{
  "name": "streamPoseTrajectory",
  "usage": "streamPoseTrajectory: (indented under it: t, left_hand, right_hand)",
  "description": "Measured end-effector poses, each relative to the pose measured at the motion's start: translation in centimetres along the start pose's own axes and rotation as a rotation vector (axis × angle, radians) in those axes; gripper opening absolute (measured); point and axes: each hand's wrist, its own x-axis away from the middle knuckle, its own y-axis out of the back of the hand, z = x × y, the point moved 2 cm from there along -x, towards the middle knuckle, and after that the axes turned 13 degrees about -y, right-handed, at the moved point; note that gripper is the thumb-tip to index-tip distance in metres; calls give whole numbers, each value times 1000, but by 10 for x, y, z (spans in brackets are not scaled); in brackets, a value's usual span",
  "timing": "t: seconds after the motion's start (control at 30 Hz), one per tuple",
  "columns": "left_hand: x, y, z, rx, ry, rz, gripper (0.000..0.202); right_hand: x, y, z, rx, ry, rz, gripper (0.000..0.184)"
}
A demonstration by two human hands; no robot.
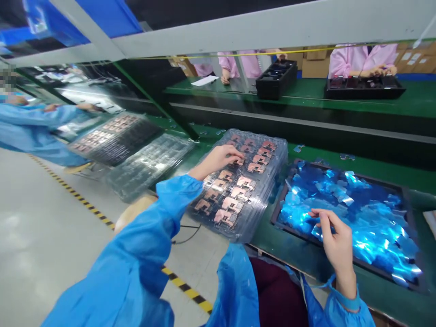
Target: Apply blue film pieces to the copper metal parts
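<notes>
My left hand reaches over a clear plastic tray, the top one of a stack. Its thumb and fingers are closed at a flat copper-coloured part in the tray's upper middle. Several more such parts sit in rows of pockets, among them one near the front. Above the left side of a shallow black tray, my right hand is held with thumb and fingers pinched together. Whatever is between those fingertips is too small to make out. Loose shiny blue film pieces fill that black tray.
To the left stand another stack of part trays and a clear tray, beside a co-worker's blue sleeve. A grey shelf beam crosses overhead. Film scraps lie behind. Across, pink-sleeved people handle black boxes.
</notes>
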Motion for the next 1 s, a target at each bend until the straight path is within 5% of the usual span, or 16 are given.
streamPoseTrajectory:
  t: [0.1,0.2,0.27,0.4,0.5,0.6,0.7,0.83,1.0]
  left_hand:
    - [-20,-2,-8,-141,-92,14,27]
    - [-84,-27,-38,-236,-214,-43,35]
    - [-144,-64,-73,-213,-327,3,37]
    - [-254,-165,-149,-36,-392,304,30]
    - [-303,-226,-191,37,-381,344,25]
    - [-326,-261,-215,95,-331,306,25]
    - [-335,-272,-227,160,-268,273,28]
    - [-326,-252,-228,312,-175,236,15]
    - [-246,-198,-227,654,-91,308,20]
  right_hand:
    - [0,-3,0,-9,13,7,32]
    - [0,-6,3,-18,27,-18,31]
    - [1,-6,7,-19,50,-47,31]
    - [6,-3,14,3,106,-92,30]
    - [12,2,17,27,115,-141,30]
    - [17,6,17,54,110,-198,29]
    - [19,11,14,69,99,-247,30]
    - [15,21,9,27,20,-288,34]
    - [-7,39,11,-179,-100,-545,31]
